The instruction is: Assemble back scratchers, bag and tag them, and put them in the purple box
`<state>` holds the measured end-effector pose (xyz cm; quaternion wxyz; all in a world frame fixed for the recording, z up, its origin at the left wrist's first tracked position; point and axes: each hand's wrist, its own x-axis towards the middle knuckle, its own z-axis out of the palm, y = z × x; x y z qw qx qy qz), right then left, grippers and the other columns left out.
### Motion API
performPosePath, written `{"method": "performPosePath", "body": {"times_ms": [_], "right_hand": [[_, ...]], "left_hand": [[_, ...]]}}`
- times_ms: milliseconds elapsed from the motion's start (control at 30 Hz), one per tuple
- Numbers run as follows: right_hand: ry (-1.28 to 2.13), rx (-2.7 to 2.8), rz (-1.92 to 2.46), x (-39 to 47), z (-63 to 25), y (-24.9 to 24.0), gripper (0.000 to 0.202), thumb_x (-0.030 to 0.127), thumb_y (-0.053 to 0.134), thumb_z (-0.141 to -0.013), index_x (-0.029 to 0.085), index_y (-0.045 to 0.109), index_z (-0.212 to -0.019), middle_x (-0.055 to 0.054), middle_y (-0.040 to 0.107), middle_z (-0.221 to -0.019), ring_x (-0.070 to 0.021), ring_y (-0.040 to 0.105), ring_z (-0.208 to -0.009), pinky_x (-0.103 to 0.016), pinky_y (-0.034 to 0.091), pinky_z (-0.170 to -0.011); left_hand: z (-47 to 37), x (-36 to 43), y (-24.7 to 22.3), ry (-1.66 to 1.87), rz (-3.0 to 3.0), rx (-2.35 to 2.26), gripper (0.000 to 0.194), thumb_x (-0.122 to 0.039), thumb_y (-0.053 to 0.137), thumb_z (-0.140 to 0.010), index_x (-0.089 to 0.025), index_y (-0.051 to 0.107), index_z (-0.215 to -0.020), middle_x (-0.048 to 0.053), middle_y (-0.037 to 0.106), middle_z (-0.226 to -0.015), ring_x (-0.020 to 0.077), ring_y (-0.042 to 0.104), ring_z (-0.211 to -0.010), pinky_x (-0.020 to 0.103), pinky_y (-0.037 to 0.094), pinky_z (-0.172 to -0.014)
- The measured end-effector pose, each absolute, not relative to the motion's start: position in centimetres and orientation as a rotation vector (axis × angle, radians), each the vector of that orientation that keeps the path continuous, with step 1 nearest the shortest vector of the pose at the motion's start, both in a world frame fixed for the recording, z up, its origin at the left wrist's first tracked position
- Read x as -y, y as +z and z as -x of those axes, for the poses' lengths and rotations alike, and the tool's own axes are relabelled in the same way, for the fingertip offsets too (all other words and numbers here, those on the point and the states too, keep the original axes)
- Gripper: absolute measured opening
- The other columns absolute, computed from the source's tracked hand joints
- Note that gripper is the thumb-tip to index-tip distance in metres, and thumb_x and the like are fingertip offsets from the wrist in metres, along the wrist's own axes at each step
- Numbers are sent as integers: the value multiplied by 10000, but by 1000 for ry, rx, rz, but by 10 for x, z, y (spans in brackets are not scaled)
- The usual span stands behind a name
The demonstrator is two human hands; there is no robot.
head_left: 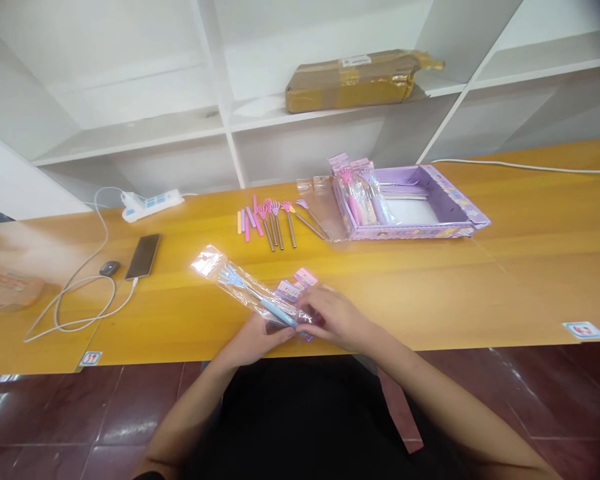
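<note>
A light blue back scratcher lies slantwise inside a clear plastic bag, low over the table's front edge. My left hand is closed around the handle end from below, its thumb along the bag. My right hand pinches the bag's end beside the handle tip; some of its fingertips are hidden in the shiny plastic. Just beyond the fingers lie printed pink and purple header cards, partly covered by the bag and my right hand.
Behind lie loose scratcher heads on metal rods and coloured handle sleeves. A purple carton holds bagged scratchers. At left are a phone, charging cable, mouse and power strip. A taped parcel sits on the shelf.
</note>
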<state>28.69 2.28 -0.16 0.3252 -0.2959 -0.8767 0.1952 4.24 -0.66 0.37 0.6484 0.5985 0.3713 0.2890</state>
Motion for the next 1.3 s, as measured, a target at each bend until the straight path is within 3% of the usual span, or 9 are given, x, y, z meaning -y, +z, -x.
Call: {"method": "performPosePath", "body": {"times_ms": [200, 367, 833, 1100, 1300], "right_hand": [[556, 2381, 723, -22, -285, -5, 335, 483, 568, -1102, 205, 592, -917, -59, 700, -886, -188, 630, -793, -302, 460, -729], [643, 2355, 747, -20, -284, -5, 347, 471, 600, -1092, 211, 562, -866, -14, 656, -793, -144, 563, -673, -268, 387, -647], [530, 2424, 531, -21, -283, -1, 364, 400, 535, -1131, 193, 632, -847, -12, 657, -764, -136, 565, -667, -263, 373, -656], [490, 2458, 620, -22, -285, 1, 385, 377, 489, -1149, 198, 682, -869, -19, 701, -784, -145, 627, -706, -279, 428, -706], [398, 2429, 719, -25, -287, 1, 308, 334, 508, -1141, 198, 718, -961, -48, 776, -911, -170, 694, -789, -300, 483, -756]], "left_hand": [[-42, 8, 3, 625, -1399, -840, 414, -449, 723, -1003, -203, 737, -1335, 112, 760, -1370, 299, 700, -1297, 450, 519, -1165], [-44, 9, 6, 618, -1464, -876, 398, -473, 713, -1000, -214, 755, -1299, 109, 769, -1331, 300, 706, -1257, 448, 541, -1124], [-44, 5, 5, 636, -1530, -938, 315, -480, 801, -926, -181, 798, -1025, 76, 807, -1049, 260, 735, -1008, 363, 574, -947], [-46, 4, 7, 619, -1585, -983, 283, -446, 750, -965, -193, 784, -1086, 70, 798, -1143, 267, 720, -1071, 376, 552, -1007], [-41, 3, -5, 639, -1537, -1068, 428, -560, 690, -980, -170, 729, -1153, 64, 738, -949, 207, 665, -796, 312, 568, -728]]}}
